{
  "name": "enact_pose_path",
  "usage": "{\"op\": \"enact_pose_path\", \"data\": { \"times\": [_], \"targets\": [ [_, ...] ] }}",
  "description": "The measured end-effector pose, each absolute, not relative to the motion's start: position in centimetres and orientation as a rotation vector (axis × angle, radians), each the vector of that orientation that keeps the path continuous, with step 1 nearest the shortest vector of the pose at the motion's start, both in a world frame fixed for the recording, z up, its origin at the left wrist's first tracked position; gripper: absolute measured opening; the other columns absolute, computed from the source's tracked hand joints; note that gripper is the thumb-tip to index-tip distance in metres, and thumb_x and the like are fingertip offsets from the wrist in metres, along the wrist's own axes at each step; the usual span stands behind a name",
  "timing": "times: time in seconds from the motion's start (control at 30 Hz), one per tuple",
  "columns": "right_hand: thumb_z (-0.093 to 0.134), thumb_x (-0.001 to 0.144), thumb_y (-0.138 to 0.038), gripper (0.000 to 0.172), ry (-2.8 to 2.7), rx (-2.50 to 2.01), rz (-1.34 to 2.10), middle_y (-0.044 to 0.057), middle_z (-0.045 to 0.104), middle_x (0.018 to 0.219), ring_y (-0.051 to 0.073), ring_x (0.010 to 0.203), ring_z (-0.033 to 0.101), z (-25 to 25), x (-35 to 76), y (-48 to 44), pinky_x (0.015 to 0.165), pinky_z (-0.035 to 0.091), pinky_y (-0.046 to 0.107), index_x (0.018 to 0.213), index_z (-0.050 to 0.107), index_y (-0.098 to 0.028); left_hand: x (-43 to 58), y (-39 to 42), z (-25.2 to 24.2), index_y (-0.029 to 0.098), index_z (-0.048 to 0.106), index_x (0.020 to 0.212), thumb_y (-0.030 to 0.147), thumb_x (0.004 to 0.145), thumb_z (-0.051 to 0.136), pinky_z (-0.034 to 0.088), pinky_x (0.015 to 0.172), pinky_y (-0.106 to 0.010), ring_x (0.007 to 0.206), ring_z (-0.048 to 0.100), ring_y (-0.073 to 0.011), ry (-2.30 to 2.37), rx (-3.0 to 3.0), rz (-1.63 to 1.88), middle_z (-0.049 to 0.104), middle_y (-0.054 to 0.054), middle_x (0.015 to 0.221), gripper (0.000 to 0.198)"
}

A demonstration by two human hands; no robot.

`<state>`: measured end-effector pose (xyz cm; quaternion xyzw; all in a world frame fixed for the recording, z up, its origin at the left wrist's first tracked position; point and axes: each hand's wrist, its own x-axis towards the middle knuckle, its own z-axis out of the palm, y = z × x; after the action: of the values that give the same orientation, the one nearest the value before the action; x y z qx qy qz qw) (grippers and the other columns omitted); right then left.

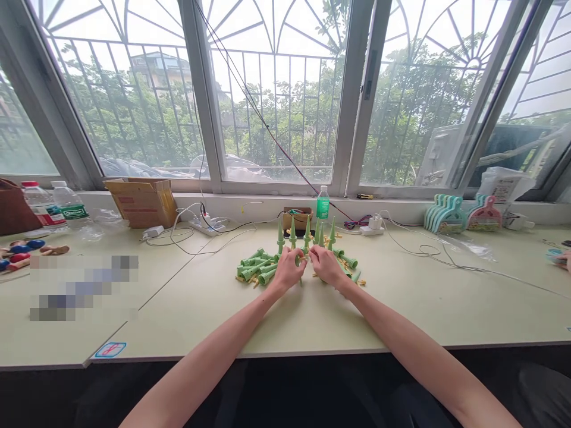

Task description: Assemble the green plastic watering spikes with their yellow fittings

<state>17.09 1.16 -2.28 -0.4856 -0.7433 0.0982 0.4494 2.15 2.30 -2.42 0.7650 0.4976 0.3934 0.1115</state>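
Close together over the middle of the table, both my hands are closed. My left hand [289,268] grips a green plastic spike [301,280], mostly covered by the fingers. Between the hands shows a small yellow plastic piece [304,258], pinched by the fingertips of my right hand [328,265]. Several green spikes [293,232] stand upright behind the hands, points up. On the left lies a pile of green hollow tapered parts [256,266] mixed with small yellow pieces. More green parts [349,260] and yellow pieces [361,282] lie to the right.
A green-labelled bottle [323,203] and a small brown box [298,219] stand behind the spikes. Cables run from power strips [207,224] along the window sill. Further right are teal plastic hangers [446,214] and pink ones [484,214]. A cardboard box [141,203] stands at left. Another person's hand [566,260] shows at the right edge.
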Motion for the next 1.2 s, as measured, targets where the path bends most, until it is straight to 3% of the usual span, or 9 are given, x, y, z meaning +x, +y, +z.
{"op": "enact_pose_path", "data": {
  "times": [0.43, 0.77, 1.2],
  "targets": [
    [0.039, 0.09, -0.022, 0.022, -1.903, -1.159, 0.253, 0.002, 0.058, 0.069, 0.014, 0.06, 0.048, -2.46, 16.85, 1.37, 0.062, 0.036, 0.025, 0.081, 0.059, -0.017, 2.17, 2.54, -2.58, 0.02, 0.065, 0.092, 0.025, 0.082, 0.056, 0.047, 0.079, -0.031, 0.079, 0.053, -0.0164, 1.466, 2.238, 1.198, 0.046, -0.004, 0.089, 0.015],
    [0.041, 0.086, -0.022, 0.022, -1.849, -1.152, 0.243, 0.002, 0.06, 0.067, 0.013, 0.057, 0.047, -2.2, 16.76, 1.11, 0.058, 0.036, 0.024, 0.077, 0.06, -0.017, 2.01, 2.67, -2.68, 0.021, 0.072, 0.095, 0.025, 0.083, 0.054, 0.048, 0.083, -0.033, 0.083, 0.053, -0.0181, 1.437, 2.233, 1.19, 0.052, -0.006, 0.09, 0.022],
    [0.043, 0.086, -0.022, 0.022, -1.883, -1.127, 0.239, 0.003, 0.06, 0.066, 0.014, 0.057, 0.048, -2.07, 16.71, 0.83, 0.058, 0.036, 0.025, 0.073, 0.06, -0.017, 1.9, 2.82, -2.74, 0.022, 0.073, 0.093, 0.024, 0.082, 0.055, 0.047, 0.085, -0.032, 0.089, 0.053, -0.0192, 1.397, 2.251, 1.162, 0.049, -0.005, 0.084, 0.021]
  ]
}}
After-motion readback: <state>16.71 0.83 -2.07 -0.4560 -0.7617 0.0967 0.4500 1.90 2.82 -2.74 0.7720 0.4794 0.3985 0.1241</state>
